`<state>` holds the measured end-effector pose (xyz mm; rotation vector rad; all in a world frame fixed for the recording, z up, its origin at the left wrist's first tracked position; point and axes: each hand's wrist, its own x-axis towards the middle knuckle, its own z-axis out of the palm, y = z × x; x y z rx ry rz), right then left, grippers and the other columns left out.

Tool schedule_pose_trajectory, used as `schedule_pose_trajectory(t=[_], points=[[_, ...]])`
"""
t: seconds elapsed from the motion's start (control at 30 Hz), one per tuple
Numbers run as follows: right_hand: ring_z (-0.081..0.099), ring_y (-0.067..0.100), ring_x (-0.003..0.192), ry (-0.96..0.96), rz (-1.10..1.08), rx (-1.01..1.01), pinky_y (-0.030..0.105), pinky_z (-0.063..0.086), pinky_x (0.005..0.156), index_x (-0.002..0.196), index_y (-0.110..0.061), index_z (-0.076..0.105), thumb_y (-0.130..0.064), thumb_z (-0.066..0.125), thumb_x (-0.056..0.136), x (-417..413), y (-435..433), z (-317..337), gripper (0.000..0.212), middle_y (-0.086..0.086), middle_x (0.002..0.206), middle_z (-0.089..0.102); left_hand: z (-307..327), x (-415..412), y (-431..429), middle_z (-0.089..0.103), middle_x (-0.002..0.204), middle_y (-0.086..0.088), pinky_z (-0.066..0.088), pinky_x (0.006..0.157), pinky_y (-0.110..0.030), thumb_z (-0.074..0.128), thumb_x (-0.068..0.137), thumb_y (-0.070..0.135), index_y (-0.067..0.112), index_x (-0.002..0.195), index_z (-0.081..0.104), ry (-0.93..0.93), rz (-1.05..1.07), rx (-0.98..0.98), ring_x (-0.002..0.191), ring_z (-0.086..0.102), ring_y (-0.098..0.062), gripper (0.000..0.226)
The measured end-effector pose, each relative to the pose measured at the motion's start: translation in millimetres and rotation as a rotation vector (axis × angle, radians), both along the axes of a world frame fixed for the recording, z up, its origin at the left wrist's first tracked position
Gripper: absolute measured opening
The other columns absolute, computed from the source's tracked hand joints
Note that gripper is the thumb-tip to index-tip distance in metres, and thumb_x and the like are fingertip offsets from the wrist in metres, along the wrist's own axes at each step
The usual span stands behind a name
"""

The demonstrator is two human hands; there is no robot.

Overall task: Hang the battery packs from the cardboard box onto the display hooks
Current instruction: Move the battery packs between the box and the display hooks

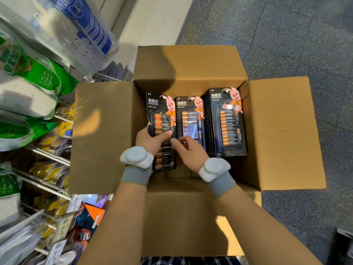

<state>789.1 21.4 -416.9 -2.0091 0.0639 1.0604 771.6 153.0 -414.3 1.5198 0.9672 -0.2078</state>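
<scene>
My forearms [122, 217] reach into the cardboard box [103, 131]. My left hand [149, 140] grips the box's leftmost battery pack [161, 111]. My right hand [189, 152] curls over the middle pack [189, 119]; I cannot tell if it grips.

An open cardboard box [191, 64] fills the centre of the frame, its flaps spread flat. Inside, a tilted battery pack [161, 115] lies on the left, a second pack [191, 117] in the middle and a stack of packs [227, 121] on the right. The left hand [150, 139] grips the tilted battery pack, thumb across its front. The right hand [189, 152] rests curled over the second pack's lower end, its thumb tip near the other thumb. Display hooks [49, 153] with hanging goods line the left edge.
</scene>
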Motion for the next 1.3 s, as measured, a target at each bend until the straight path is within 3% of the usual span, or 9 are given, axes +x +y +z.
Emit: schedule_pose_trajectory(t=[0.13, 0.27, 0.43, 0.57, 0.73, 0.87, 1.1, 1.2, 1.3], points=[[0.056, 0.029, 0.107, -0.071, 0.023, -0.342, 0.039, 0.048, 0.091, 0.130, -0.007, 0.043, -0.034, 0.051, 0.096, 11.6, -6.2, -18.4, 0.044, 0.013, 0.130, 0.046, 0.9, 0.1, 5.1, 0.069, 0.087, 0.006, 0.050, 0.080, -0.029, 0.074, 0.082, 0.009, 0.023, 0.091, 0.066, -0.024, 0.015, 0.002, 0.089, 0.066, -0.019, 0.019], [0.043, 0.032, 0.122, -0.150, 0.109, -0.617, 0.040, 0.046, 0.086, 0.133, -0.004, 0.034, -0.029, 0.053, 0.094, 20.5, 8.3, -32.6, 0.049, 0.016, 0.136, 0.036, -6.5, -4.6, 10.0, 0.067, 0.080, 0.011, 0.050, 0.074, -0.025, 0.075, 0.081, 0.009, 0.029, 0.082, 0.065, -0.026, 0.031, 0.042, 0.085, 0.065, -0.018, 0.022], [0.036, 0.029, 0.129, -0.155, 0.106, -0.736, 0.037, 0.046, 0.079, 0.146, -0.002, 0.014, -0.039, 0.062, 0.088, 25.7, 21.1, -51.9, 0.084, 0.015, 0.141, 0.031, -15.8, -14.4, 10.6, 0.068, 0.080, 0.008, 0.050, 0.083, -0.031, 0.076, 0.079, 0.009, 0.030, 0.080, 0.065, 0.008, 0.069, 0.042, 0.087, 0.067, -0.021, 0.024], [0.035, 0.027, 0.132, -0.169, 0.129, -0.789, 0.038, 0.048, 0.082, 0.150, 0.001, 0.002, -0.054, 0.063, 0.085, 30.8, 21.2, -58.6, 0.104, 0.015, 0.147, 0.025, -16.6, -20.3, 4.1, 0.068, 0.082, 0.005, 0.046, 0.072, -0.021, 0.075, 0.079, 0.005, 0.025, 0.082, 0.067, 0.007, 0.068, 0.019, 0.079, 0.064, -0.012, 0.023], [0.040, 0.029, 0.129, -0.165, 0.198, -0.783, 0.036, 0.046, 0.078, 0.147, 0.004, 0.008, -0.056, 0.060, 0.085, 37.2, 16.7, -58.3, 0.101, 0.017, 0.145, 0.027, -20.2, -20.9, 1.6, 0.067, 0.081, 0.007, 0.045, 0.065, -0.018, 0.075, 0.080, 0.006, 0.026, 0.083, 0.066, 0.021, 0.067, 0.007, 0.074, 0.062, -0.005, 0.022], [0.047, 0.028, 0.121, -0.140, 0.178, -0.753, 0.035, 0.041, 0.070, 0.139, 0.002, 0.022, -0.053, 0.062, 0.085, 42.2, 15.5, -57.5, 0.087, 0.015, 0.135, 0.034, -25.6, -21.1, 2.6, 0.069, 0.080, 0.006, 0.051, 0.072, -0.026, 0.075, 0.079, 0.007, 0.026, 0.082, 0.067, 0.055, 0.108, -0.023, 0.080, 0.067, -0.017, 0.021], [0.061, 0.033, 0.099, -0.031, 0.167, -0.602, 0.034, 0.047, 0.070, 0.136, 0.001, 0.028, -0.054, 0.065, 0.081, 46.9, 10.0, -37.6, 0.087, 0.017, 0.131, 0.040, -17.4, -19.2, 1.2, 0.065, 0.076, 0.006, 0.048, 0.051, -0.016, 0.066, 0.090, 0.020, 0.021, 0.088, 0.066, 0.118, 0.142, -0.077, 0.071, 0.062, -0.013, 0.003], [0.059, 0.030, 0.088, -0.024, 0.137, -0.456, 0.035, 0.048, 0.066, 0.137, 0.001, 0.028, -0.051, 0.066, 0.080, 44.3, 6.6, -24.0, 0.086, 0.018, 0.130, 0.044, -18.2, -16.2, 0.6, 0.064, 0.075, 0.001, 0.051, 0.068, -0.028, 0.061, 0.093, 0.036, 0.024, 0.075, 0.062, 0.149, 0.138, -0.083, 0.074, 0.061, -0.021, 0.021], [0.060, 0.029, 0.090, 0.010, 0.081, -0.285, 0.048, 0.058, 0.072, 0.125, -0.004, 0.037, -0.046, 0.070, 0.076, 38.3, 6.2, -11.6, 0.072, 0.012, 0.113, 0.054, -22.1, -15.3, -2.8, 0.066, 0.081, -0.002, 0.053, 0.088, -0.041, 0.057, 0.092, 0.049, 0.025, 0.074, 0.061, 0.176, 0.131, -0.047, 0.086, 0.065, -0.025, 0.030]])
